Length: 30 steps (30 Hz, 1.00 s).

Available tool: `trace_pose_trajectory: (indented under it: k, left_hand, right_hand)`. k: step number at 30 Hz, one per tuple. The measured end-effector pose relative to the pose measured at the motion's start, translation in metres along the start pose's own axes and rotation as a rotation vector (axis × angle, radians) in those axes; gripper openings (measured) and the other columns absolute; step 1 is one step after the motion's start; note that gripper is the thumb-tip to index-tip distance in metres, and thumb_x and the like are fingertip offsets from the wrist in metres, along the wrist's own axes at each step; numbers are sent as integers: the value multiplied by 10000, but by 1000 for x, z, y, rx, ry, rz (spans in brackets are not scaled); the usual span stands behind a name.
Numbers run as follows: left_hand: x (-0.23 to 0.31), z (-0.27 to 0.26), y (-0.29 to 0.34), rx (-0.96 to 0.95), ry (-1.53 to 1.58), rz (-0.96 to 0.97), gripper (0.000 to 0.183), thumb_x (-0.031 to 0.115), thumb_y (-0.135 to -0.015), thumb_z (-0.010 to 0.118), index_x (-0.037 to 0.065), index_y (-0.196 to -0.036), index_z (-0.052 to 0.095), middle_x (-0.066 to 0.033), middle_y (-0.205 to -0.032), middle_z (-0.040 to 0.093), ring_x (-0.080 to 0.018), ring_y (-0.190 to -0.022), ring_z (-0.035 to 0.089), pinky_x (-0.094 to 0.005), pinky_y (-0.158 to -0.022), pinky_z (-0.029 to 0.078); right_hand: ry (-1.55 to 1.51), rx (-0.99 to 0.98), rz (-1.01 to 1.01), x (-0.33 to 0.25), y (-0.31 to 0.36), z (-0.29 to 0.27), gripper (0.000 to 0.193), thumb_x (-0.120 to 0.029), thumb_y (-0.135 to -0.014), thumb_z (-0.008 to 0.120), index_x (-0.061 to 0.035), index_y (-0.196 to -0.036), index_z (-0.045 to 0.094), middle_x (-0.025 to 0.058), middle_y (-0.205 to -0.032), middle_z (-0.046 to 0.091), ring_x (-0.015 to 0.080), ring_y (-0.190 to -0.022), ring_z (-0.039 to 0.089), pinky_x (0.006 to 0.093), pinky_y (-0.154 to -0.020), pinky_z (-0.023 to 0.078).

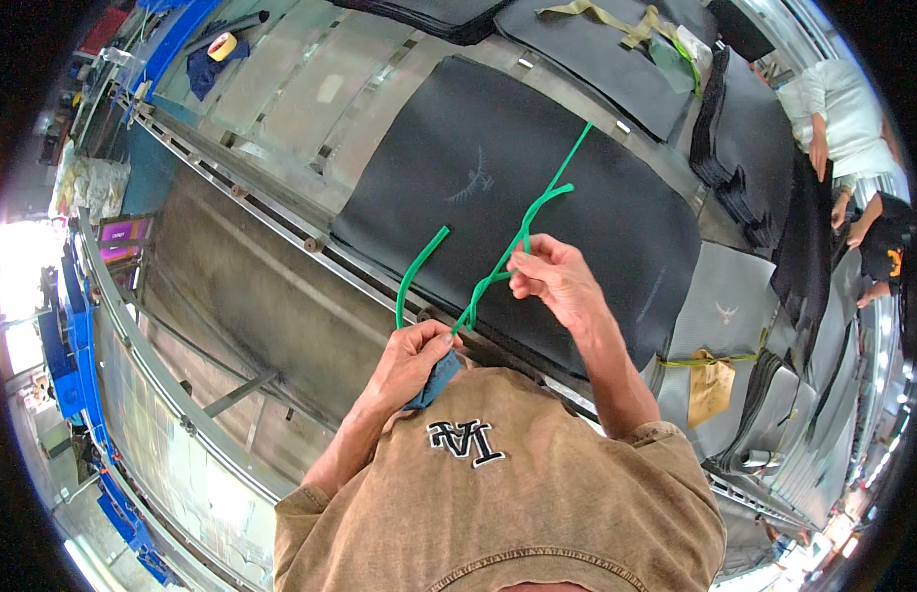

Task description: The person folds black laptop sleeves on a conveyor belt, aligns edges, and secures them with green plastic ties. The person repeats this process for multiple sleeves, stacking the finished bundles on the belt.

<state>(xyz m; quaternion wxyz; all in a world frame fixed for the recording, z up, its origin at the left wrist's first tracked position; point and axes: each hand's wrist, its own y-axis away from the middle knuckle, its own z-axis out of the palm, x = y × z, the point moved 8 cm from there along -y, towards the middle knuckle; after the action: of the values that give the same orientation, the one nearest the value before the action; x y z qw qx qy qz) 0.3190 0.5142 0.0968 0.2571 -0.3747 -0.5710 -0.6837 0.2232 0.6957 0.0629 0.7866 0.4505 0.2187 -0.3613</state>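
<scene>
A green strap [545, 205] runs over a stack of black sheets [409, 168] and twists around itself near the stack's front edge. My left hand [411, 357] is closed in a pinch on the strap at that edge, close to my body. A loose strap end [411, 268] sticks up beside it. Under my left fingers is a small blue piece [437, 383], perhaps cloth; I cannot tell whether it is gripped too. Over the sheets, my right hand [559, 284] pinches the other strand of the strap between thumb and fingers. The top sheet bears a faint pale emblem.
The stack lies on a metal-railed table [271, 222]. More sheet stacks [597, 59] stand behind and at right, one with a brown paper tag [710, 389]. A tape roll [222, 45] rests on dark blue cloth at far left. Other people [843, 128] work at right.
</scene>
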Motion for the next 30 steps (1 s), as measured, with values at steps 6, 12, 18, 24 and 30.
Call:
trace_pose_trajectory:
  k: [6,12,18,24,30]
  left_hand:
    - [-25,8,-11,11,-104,-1,249,232,-933,540,9,-851,615,-7,-707,626,-54,-669,552,-241,-592,434]
    - [-60,9,-32,52,-392,114,346,300,-915,530,-28,-864,628,-150,-689,615,-220,-649,589,-349,-613,450]
    - [-65,13,-40,81,-392,148,339,279,-926,508,-31,-847,620,-154,-677,592,-221,-634,552,-354,-627,436]
    - [-84,14,-48,190,-357,136,324,274,-925,515,-23,-832,602,-143,-682,564,-217,-648,513,-355,-645,431]
    - [-66,21,-35,93,-361,217,284,243,-924,528,-19,-857,616,-151,-701,586,-221,-659,538,-354,-648,438]
  right_hand:
    - [50,-13,-179,-51,42,-19,194,-237,-929,559,-45,-908,583,66,-730,599,120,-517,552,236,-413,436]
    - [137,-36,-486,-127,88,23,276,-290,-955,504,-28,-899,566,6,-501,435,64,-377,341,212,-335,224]
    - [-30,-377,-674,-226,138,73,175,-194,-972,460,-22,-974,433,-3,-600,364,79,-483,287,227,-368,239]
    - [129,-576,-857,-248,165,120,179,-193,-970,459,-16,-965,435,19,-598,395,93,-472,323,228,-383,273]
    - [222,-543,-967,-249,175,127,183,-192,-968,458,-10,-955,437,40,-596,426,106,-461,359,230,-398,308]
